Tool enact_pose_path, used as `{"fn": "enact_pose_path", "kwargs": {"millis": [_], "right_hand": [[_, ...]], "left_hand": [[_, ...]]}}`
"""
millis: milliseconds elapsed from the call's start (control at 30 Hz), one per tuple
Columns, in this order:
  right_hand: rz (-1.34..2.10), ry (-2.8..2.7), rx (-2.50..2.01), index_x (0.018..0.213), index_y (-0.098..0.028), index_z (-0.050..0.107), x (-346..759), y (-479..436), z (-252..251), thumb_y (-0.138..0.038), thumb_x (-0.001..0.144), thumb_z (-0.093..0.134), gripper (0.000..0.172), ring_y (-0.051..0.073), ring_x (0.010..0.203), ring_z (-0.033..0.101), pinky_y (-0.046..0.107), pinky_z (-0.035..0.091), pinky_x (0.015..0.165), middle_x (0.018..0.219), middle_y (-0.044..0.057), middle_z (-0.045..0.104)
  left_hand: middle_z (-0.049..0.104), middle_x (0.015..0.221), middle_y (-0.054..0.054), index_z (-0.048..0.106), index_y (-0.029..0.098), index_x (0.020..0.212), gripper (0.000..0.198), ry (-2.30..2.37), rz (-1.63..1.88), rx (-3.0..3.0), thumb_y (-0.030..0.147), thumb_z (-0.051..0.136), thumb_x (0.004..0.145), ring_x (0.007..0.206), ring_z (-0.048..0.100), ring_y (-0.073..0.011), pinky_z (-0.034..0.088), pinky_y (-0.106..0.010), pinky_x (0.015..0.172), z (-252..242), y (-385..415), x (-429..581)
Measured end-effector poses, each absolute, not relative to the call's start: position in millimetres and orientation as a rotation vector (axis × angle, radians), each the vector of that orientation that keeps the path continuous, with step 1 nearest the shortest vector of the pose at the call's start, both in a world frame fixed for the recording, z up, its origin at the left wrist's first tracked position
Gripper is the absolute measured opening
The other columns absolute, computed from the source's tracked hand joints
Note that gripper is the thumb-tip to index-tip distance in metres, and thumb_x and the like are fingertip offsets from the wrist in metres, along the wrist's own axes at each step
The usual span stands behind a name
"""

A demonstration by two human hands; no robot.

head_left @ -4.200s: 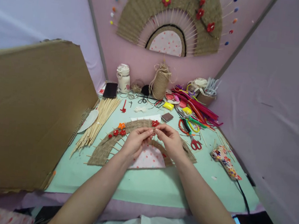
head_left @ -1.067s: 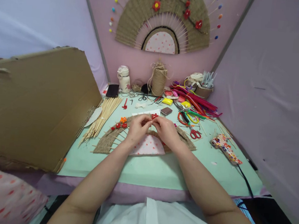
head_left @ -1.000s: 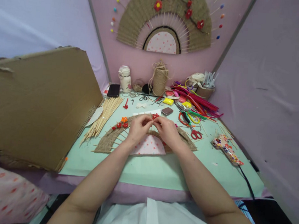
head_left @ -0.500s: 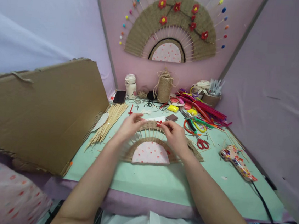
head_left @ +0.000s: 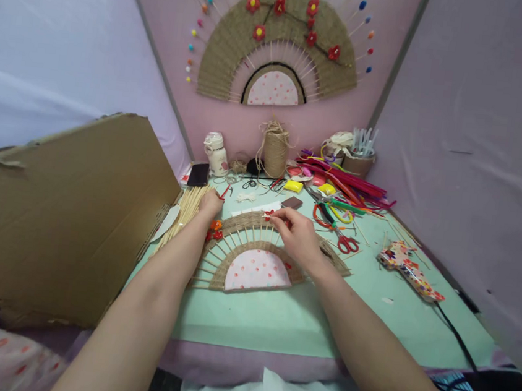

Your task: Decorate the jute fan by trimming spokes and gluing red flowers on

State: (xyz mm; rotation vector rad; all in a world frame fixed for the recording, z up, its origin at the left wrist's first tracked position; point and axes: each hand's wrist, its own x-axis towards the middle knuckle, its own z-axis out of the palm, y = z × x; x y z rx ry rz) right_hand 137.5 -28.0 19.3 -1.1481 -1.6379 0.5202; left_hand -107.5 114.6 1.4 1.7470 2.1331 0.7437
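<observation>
A woven twine fan (head_left: pixel 244 220) with bare stick ribs lies on the table, a pink dotted half-round (head_left: pixel 259 270) at its base. My right hand (head_left: pixel 299 232) pinches a small red flower-like piece (head_left: pixel 269 214) with a whitish bit, just over the fan's top edge. Off the fan's upper left, my left hand (head_left: pixel 210 204) has its fingers closed at a thin red piece (head_left: pixel 224 192); the fingertips are partly hidden. Orange and red flowers (head_left: pixel 215 230) sit on the fan's left side, beside my left forearm.
Left are a bundle of sticks (head_left: pixel 188 203) and a large cardboard sheet (head_left: pixel 67 218). Behind stand a bottle (head_left: pixel 216 155) and a twine spool (head_left: pixel 275 150). Scissors (head_left: pixel 347 244), pliers (head_left: pixel 324 213), pipe cleaners (head_left: pixel 351 179) and a corded glue gun (head_left: pixel 409 270) lie right. A finished fan (head_left: pixel 283 30) hangs on the wall.
My left hand has left the fan's top edge and moved left to the thin red piece on the table. The right hand still pinches the small red piece. The view has shifted.
</observation>
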Motion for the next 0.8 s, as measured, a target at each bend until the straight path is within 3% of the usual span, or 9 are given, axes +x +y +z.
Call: {"fn": "enact_pose_path", "kwargs": {"millis": [133, 300, 367, 433, 500, 667, 800], "right_hand": [[0.563, -1.616, -1.124, 0.080, -0.021, 0.065, 136.9, -26.9, 19.4, -0.032, 0.086, 0.055, 0.016, 0.017, 0.069, 0.058, 0.029, 0.042, 0.066, 0.071, 0.001, 0.066], [0.638, -1.586, -1.049, 0.081, -0.021, 0.064, 137.3, -28.5, 22.7, -0.033, 0.087, 0.055, 0.016, 0.017, 0.071, 0.058, 0.029, 0.044, 0.068, 0.077, 0.002, 0.067], [0.612, -1.590, -0.952, 0.082, -0.021, 0.064, 137.9, -30.8, 26.2, -0.030, 0.087, 0.054, 0.014, 0.019, 0.085, 0.061, 0.031, 0.046, 0.076, 0.091, 0.005, 0.068], [0.586, -1.594, -0.860, 0.083, -0.021, 0.064, 138.5, -32.2, 28.9, -0.027, 0.087, 0.054, 0.012, 0.020, 0.106, 0.058, 0.032, 0.046, 0.086, 0.111, 0.007, 0.065], [0.628, -1.591, -0.842, 0.082, -0.021, 0.064, 138.7, -31.5, 28.7, -0.026, 0.087, 0.055, 0.011, 0.021, 0.113, 0.056, 0.033, 0.046, 0.089, 0.122, 0.008, 0.061], [0.888, -1.440, -0.953, 0.083, -0.020, 0.065, 133.4, -26.5, 19.6, -0.032, 0.082, 0.061, 0.012, 0.018, 0.082, 0.064, 0.032, 0.051, 0.079, 0.087, 0.004, 0.069], [1.026, -1.223, -0.860, 0.083, -0.020, 0.063, 120.3, -30.2, 16.2, -0.031, 0.080, 0.064, 0.012, 0.017, 0.083, 0.065, 0.032, 0.052, 0.081, 0.085, 0.002, 0.068]], "left_hand": [[0.071, 0.093, -0.015, 0.066, 0.014, 0.077, 0.008, 2.160, 0.828, 1.730, 0.017, 0.064, 0.069, 0.093, 0.063, -0.0292, 0.043, -0.036, 0.079, 18.7, 113.2, -108.5], [0.072, 0.088, -0.007, 0.067, 0.017, 0.085, 0.014, 1.882, 1.127, 1.791, 0.023, 0.061, 0.075, 0.082, 0.064, -0.0203, 0.045, -0.029, 0.073, 56.6, 65.7, -87.7], [0.071, 0.083, -0.006, 0.066, 0.018, 0.082, 0.012, 1.608, 1.294, 1.783, 0.025, 0.063, 0.073, 0.078, 0.064, -0.0191, 0.046, -0.029, 0.071, 61.0, 30.8, -69.1], [0.070, 0.081, -0.004, 0.064, 0.018, 0.081, 0.010, 1.419, 1.292, 1.709, 0.026, 0.063, 0.073, 0.073, 0.065, -0.0180, 0.047, -0.028, 0.069, 56.9, -2.2, -49.5], [0.070, 0.082, -0.004, 0.063, 0.019, 0.082, 0.011, 1.216, 1.245, 1.608, 0.027, 0.063, 0.075, 0.076, 0.066, -0.0186, 0.049, -0.029, 0.071, 47.2, -25.5, -33.5], [0.069, 0.088, -0.004, 0.064, 0.018, 0.086, 0.020, 1.039, 1.362, 1.301, 0.024, 0.072, 0.068, 0.083, 0.066, -0.0171, 0.049, -0.031, 0.081, 26.5, -37.7, -17.5], [0.063, 0.095, 0.000, 0.062, 0.020, 0.093, 0.039, 0.830, 1.462, 0.911, 0.017, 0.079, 0.058, 0.086, 0.063, -0.0131, 0.050, -0.030, 0.083, 23.5, -33.4, -16.9]]}}
